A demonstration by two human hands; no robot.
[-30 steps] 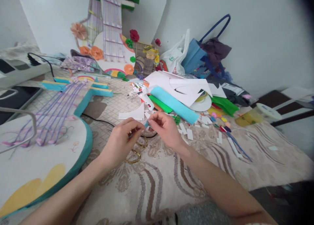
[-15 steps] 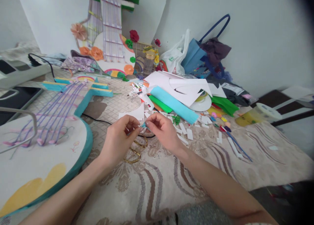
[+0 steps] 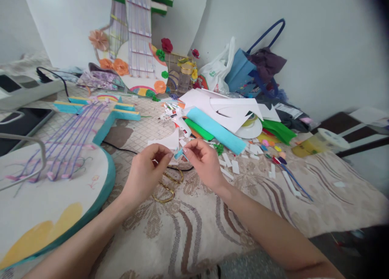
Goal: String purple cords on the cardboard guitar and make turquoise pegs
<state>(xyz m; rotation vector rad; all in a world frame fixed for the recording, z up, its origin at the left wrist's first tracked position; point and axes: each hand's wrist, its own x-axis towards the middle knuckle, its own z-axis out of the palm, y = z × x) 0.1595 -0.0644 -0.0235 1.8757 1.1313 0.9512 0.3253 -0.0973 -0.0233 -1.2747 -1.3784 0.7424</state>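
Between my hands is a small piece of light-blue paper (image 3: pixel 178 153). The thumb and fingers of my right hand (image 3: pixel 204 162) pinch it. My left hand (image 3: pixel 148 169) has its thumb and forefinger closed together at the other end of the paper; whether they grip it is too small to tell. Just below my hands, gold-handled scissors (image 3: pixel 165 194) lie on the cloth, their blades hidden. To the left lies a white guitar-shaped craft (image 3: pixel 75 161) with a turquoise rim and purple yarn strings.
Behind my hands are a white glue gun (image 3: pixel 182 126), a turquoise crepe paper roll (image 3: pixel 215 129) and white paper sheets (image 3: pixel 225 104). White scraps (image 3: pixel 235 166) litter the patterned tablecloth (image 3: pixel 212 230). Another guitar craft (image 3: pixel 139 56) stands at the back. A tape roll (image 3: pixel 330 139) lies right.
My hands have drawn slightly apart at the fingertips, and more of the blue paper shows between them. The other things lie as before.
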